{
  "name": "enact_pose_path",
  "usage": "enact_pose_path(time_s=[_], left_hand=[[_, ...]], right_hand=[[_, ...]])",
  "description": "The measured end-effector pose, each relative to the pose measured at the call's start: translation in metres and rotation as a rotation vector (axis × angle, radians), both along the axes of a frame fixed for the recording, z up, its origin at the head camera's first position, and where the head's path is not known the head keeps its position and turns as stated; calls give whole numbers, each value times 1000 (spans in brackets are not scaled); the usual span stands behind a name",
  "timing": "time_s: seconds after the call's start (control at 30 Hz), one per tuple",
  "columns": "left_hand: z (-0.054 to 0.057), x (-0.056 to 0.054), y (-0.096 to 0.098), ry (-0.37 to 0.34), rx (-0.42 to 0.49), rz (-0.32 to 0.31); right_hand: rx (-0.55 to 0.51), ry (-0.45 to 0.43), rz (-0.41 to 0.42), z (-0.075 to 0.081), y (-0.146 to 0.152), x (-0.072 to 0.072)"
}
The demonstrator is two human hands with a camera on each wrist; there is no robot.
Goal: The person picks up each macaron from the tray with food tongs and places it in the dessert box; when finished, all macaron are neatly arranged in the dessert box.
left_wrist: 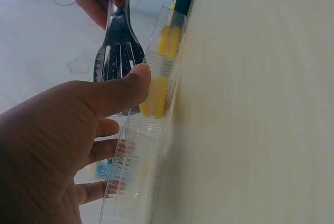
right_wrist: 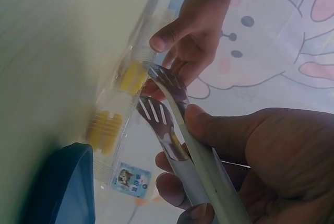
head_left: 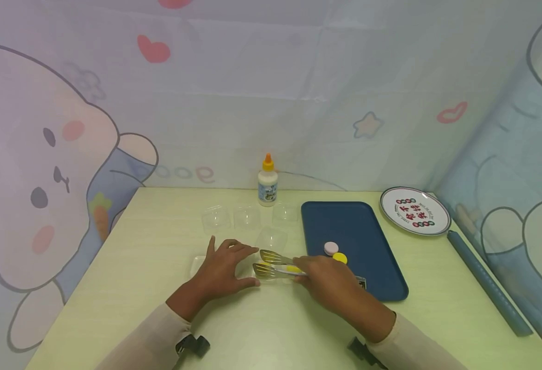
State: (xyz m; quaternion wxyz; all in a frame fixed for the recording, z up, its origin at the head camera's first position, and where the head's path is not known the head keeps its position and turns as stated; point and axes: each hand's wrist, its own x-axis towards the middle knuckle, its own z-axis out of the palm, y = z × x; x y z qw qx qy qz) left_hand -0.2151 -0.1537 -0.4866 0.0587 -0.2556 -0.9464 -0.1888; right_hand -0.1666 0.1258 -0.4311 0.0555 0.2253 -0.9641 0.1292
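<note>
At the table's (head_left: 252,334) near middle, slotted metal tongs (left_wrist: 119,31) are hovering just over yellow macarons (right_wrist: 133,77) sitting in clear plastic containers (left_wrist: 146,153); tips are standing slightly apart, nothing showing between them. Right hand (head_left: 333,282) is gripping the tong handles. Left hand (head_left: 220,272) is curving loosely round one container, fingers spread; can't tell if touching. Pink macaron (head_left: 331,248) is lying on blue tray (head_left: 337,218), rightward. White squeeze bottle (head_left: 267,185) is standing behind; printed plate (head_left: 415,210) is lying back right.
</note>
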Motion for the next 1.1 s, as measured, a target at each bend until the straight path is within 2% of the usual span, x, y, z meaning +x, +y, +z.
enact_pose_path(time_s=[0.3, 0.57, 0.8, 0.93, 1.1], left_hand=[[1, 1, 0, 8, -4, -1], [4, 2, -4, 24, -24, 4], [9, 5, -21, 58, -32, 43], [9, 7, -33, 54, -27, 49], [9, 8, -45, 42, -1, 56]], right_hand=[[-22, -15, -12, 1, 2, 1], [-94, -3, -17, 8, 17, 3], [-130, 4, -19, 5, 43, 0], [-150, 34, -15, 4, 59, 0], [-157, 54, -49, 8, 78, 2]])
